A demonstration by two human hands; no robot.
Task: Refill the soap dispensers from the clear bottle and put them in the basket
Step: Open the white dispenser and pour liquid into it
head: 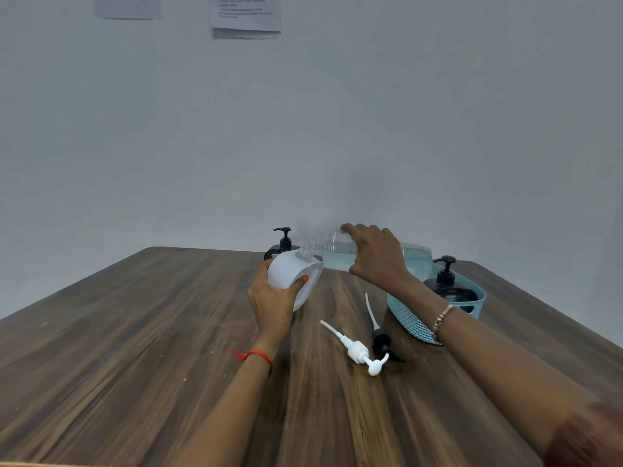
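Observation:
My left hand [271,298] grips a white soap dispenser [291,273] with its pump off, tilted to the right. My right hand [376,256] holds the clear bottle [338,249] on its side, with its neck at the white dispenser's open mouth. The bottle holds pale blue liquid. A black dispenser [446,286] with its pump on stands in the teal basket [409,320] at the right. Another black dispenser [283,246] stands behind the white one, partly hidden. A white pump [357,350] and a black pump [381,335] lie loose on the table.
The wooden table [135,348] runs to a grey wall at the back. Its right edge passes just beyond the basket. Papers [246,15] hang high on the wall.

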